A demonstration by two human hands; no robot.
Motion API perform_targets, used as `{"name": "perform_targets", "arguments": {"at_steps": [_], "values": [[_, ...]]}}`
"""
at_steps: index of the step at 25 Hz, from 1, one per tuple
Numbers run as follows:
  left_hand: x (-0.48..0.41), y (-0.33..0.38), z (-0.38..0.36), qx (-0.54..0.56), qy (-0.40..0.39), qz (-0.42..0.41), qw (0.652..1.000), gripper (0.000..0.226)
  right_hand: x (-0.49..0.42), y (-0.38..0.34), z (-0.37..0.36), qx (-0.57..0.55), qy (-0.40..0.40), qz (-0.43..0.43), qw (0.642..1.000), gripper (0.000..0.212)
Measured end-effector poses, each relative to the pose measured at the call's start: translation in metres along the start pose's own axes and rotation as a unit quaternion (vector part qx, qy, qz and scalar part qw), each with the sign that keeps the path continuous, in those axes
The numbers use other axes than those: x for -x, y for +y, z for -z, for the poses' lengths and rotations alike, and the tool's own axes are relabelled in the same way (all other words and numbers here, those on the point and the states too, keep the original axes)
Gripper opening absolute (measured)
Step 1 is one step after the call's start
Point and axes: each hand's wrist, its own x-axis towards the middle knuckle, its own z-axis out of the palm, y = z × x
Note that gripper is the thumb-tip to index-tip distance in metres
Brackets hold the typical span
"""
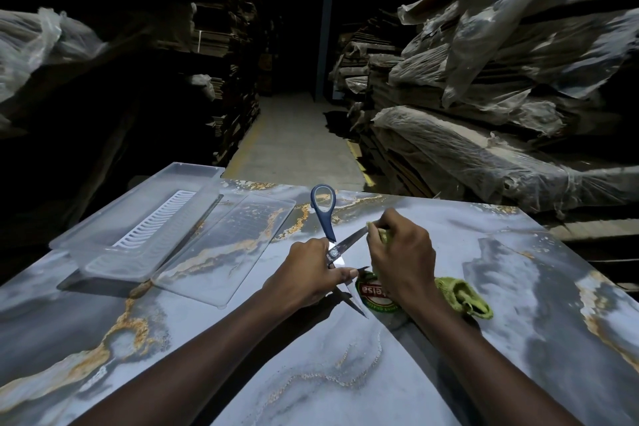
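A pair of blue-handled scissors point(324, 214) is held spread wide above the marbled table point(345, 373). My left hand point(307, 275) grips the scissors at the pivot, one handle loop pointing away from me. My right hand point(401, 252) pinches a green cloth point(463, 297) against the upper blade, near its tip. The rest of the cloth trails onto the table by my right wrist. The lower blade points down toward me.
A clear plastic container point(86, 245) with a white slotted insert point(155, 221) stands at the left, and a clear lid point(228, 245) lies beside it. A green and red round label point(375, 294) sits under my right hand. Wrapped cardboard stacks flank an aisle beyond the table.
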Motion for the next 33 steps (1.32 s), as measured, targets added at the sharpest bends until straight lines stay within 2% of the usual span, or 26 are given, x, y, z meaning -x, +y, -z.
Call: {"name": "perform_targets", "arguments": {"at_steps": [2, 3, 6, 7, 10, 11, 14, 18, 22, 26, 30, 33], "values": [[-0.002, -0.002, 0.0, 0.006, 0.008, 0.003, 1.0, 0.03, 0.01, -0.003, -0.002, -0.007, -0.066, 0.104, 0.992, 0.016], [-0.002, -0.003, 0.0, 0.004, 0.01, 0.005, 1.0, 0.029, 0.012, -0.004, -0.004, 0.002, -0.085, 0.129, 0.988, 0.016], [-0.002, -0.003, 0.0, -0.009, 0.003, 0.002, 1.0, 0.034, 0.002, -0.005, -0.001, 0.035, -0.016, 0.038, 0.999, 0.02], [-0.001, -0.003, -0.001, -0.011, 0.004, 0.004, 1.0, 0.036, 0.0, -0.004, 0.001, 0.028, -0.008, 0.033, 0.999, 0.02], [-0.003, -0.004, -0.003, -0.014, 0.016, 0.013, 1.0, 0.032, 0.012, -0.009, -0.001, 0.019, -0.06, 0.159, 0.985, 0.02], [-0.004, -0.004, -0.003, -0.015, 0.016, 0.015, 1.0, 0.028, 0.014, -0.011, -0.003, 0.027, -0.067, 0.165, 0.984, 0.021], [-0.002, -0.003, -0.002, -0.014, 0.012, 0.025, 1.0, 0.03, 0.007, -0.014, -0.004, 0.049, -0.038, 0.09, 0.994, 0.024], [-0.001, -0.001, -0.003, -0.025, 0.031, 0.018, 0.999, 0.025, 0.011, -0.015, -0.002, 0.026, -0.096, 0.151, 0.984, 0.019], [-0.002, -0.005, -0.003, -0.038, 0.026, 0.023, 0.999, 0.029, 0.007, -0.017, -0.005, 0.045, -0.058, 0.097, 0.993, 0.021], [-0.002, -0.006, -0.005, -0.042, 0.034, 0.031, 0.998, 0.026, 0.013, -0.016, -0.002, 0.004, -0.131, 0.15, 0.98, 0.015], [-0.005, -0.006, -0.002, -0.047, 0.053, 0.01, 0.997, 0.013, 0.009, -0.023, -0.005, 0.039, -0.115, 0.131, 0.984, 0.015], [-0.005, -0.007, -0.003, -0.049, 0.055, 0.011, 0.997, 0.011, 0.01, -0.025, -0.006, 0.042, -0.113, 0.115, 0.986, 0.015]]}}
